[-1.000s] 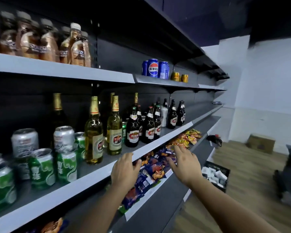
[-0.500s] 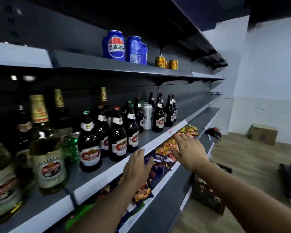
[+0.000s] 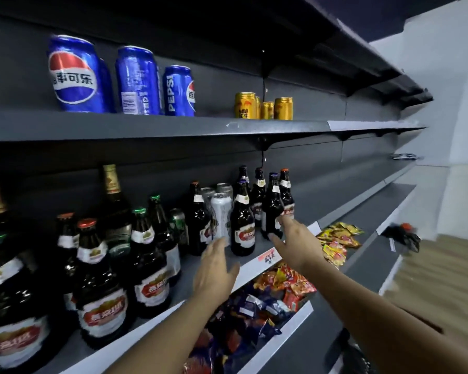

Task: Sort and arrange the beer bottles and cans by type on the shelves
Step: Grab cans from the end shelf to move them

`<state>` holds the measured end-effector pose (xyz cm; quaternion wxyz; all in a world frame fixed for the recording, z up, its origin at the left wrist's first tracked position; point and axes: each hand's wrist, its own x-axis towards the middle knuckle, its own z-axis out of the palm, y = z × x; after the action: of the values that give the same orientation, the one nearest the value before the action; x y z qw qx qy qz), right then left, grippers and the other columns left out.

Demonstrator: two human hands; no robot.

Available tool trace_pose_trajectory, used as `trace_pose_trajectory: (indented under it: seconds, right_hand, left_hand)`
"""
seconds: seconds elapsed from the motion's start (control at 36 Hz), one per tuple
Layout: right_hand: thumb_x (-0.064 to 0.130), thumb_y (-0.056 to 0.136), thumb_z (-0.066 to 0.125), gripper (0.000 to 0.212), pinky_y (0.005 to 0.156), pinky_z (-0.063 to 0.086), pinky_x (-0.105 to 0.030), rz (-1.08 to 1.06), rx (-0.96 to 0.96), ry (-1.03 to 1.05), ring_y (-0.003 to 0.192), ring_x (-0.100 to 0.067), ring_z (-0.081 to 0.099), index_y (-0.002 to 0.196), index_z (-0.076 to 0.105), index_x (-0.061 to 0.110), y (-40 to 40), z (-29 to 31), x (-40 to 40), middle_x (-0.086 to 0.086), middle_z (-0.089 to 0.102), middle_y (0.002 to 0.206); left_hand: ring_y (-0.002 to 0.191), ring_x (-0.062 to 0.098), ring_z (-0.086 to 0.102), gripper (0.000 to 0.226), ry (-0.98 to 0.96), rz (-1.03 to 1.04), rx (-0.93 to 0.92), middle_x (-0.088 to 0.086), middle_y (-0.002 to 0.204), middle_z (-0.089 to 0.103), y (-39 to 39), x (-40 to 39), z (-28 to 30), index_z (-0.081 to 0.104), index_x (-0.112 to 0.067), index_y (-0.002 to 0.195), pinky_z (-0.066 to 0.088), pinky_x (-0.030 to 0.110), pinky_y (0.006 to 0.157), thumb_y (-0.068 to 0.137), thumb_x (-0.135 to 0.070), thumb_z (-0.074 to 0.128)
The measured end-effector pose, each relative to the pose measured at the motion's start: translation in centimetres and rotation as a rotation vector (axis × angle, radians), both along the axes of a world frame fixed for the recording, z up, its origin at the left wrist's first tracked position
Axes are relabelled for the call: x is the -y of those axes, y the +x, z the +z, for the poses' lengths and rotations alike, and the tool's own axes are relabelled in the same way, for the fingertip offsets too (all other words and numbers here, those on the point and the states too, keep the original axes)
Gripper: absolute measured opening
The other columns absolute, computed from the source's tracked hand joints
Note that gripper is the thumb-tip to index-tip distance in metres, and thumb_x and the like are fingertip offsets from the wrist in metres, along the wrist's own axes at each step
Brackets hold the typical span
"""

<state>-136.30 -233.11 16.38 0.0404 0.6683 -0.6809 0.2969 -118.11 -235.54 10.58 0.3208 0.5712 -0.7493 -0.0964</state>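
Bare and empty, both hands reach over the middle grey metal shelf (image 3: 303,211) with fingers straight and spread: the left hand (image 3: 216,268) hovers near a silver beer can (image 3: 221,215) and a dark glass beer bottle with a red-and-white label (image 3: 243,225), while the right hand (image 3: 299,245) has its fingertips at the foot of another dark bottle (image 3: 273,206); whether they touch it I cannot tell. More dark beer bottles (image 3: 100,292) crowd the same shelf to the left. Above, blue cola cans (image 3: 76,76) and small gold cans (image 3: 245,105) stand on the upper grey shelf (image 3: 173,125). Below, bright snack packets (image 3: 284,282) fill the lower shelf. Beyond lie a white wall (image 3: 459,103) and wooden floor (image 3: 443,279).
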Motion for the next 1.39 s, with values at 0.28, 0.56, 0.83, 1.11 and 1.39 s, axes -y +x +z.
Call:
trace_pose_trajectory:
  seconds: [0.28, 0.56, 0.83, 1.11, 1.39]
  right_hand:
    - [0.051, 0.095, 0.049, 0.067, 0.098, 0.042, -0.035, 0.177, 0.251, 0.048, 0.128, -0.024, 0.048, 0.148, 0.028, 0.016, 0.9, 0.7, 12.1, -0.007, 0.047, 0.145]
    - [0.036, 0.088, 0.065, 0.056, 0.087, 0.049, -0.037, 0.265, 0.427, 0.057, 0.112, -0.029, 0.058, 0.133, 0.042, 0.012, 2.7, 2.6, 20.3, -0.009, 0.062, 0.120]
    - [0.033, 0.089, 0.066, 0.060, 0.088, 0.050, -0.037, 0.263, 0.247, 0.143, 0.116, -0.029, 0.056, 0.138, 0.038, 0.012, 0.9, 4.5, 22.9, -0.009, 0.056, 0.130]
    - [0.017, 0.089, 0.067, 0.054, 0.081, 0.047, -0.035, 0.229, 0.337, 0.112, 0.115, -0.031, 0.055, 0.135, 0.043, 0.005, -0.1, 4.9, 26.0, -0.013, 0.046, 0.136]
    - [0.018, 0.088, 0.069, 0.057, 0.088, 0.050, -0.040, 0.221, 0.263, 0.153, 0.116, -0.037, 0.056, 0.131, 0.037, -0.002, 0.8, 4.9, 27.6, -0.020, 0.045, 0.138]
  left_hand:
    - [0.140, 0.022, 0.027, 0.064, -0.103, 0.115, -0.022, 0.004, 0.155, 0.022, -1.7, 9.8, 1.5, 0.025, -0.013, 0.148, 0.035, 0.034, 0.110, 0.090, -0.010, 0.055]
    - [0.144, 0.023, 0.019, 0.071, -0.164, 0.146, 0.031, 0.006, 0.158, 0.016, -3.6, 15.9, 4.6, 0.024, -0.012, 0.150, 0.032, 0.031, 0.112, 0.085, 0.000, 0.052]
    - [0.140, 0.026, 0.022, 0.056, -0.078, 0.316, 0.105, 0.006, 0.155, 0.023, -5.1, 19.3, 5.7, 0.024, -0.015, 0.150, 0.033, 0.036, 0.110, 0.100, -0.031, 0.044]
    - [0.130, 0.033, 0.034, 0.068, -0.012, 0.471, 0.078, 0.010, 0.149, 0.025, -6.8, 20.1, 5.7, 0.026, -0.020, 0.146, 0.045, 0.040, 0.090, 0.090, -0.031, 0.064]
    - [0.121, 0.027, 0.044, 0.060, -0.051, 0.521, 0.139, 0.005, 0.133, 0.045, -6.8, 18.0, 6.5, 0.045, -0.024, 0.135, 0.046, 0.035, 0.080, 0.079, -0.031, 0.067]
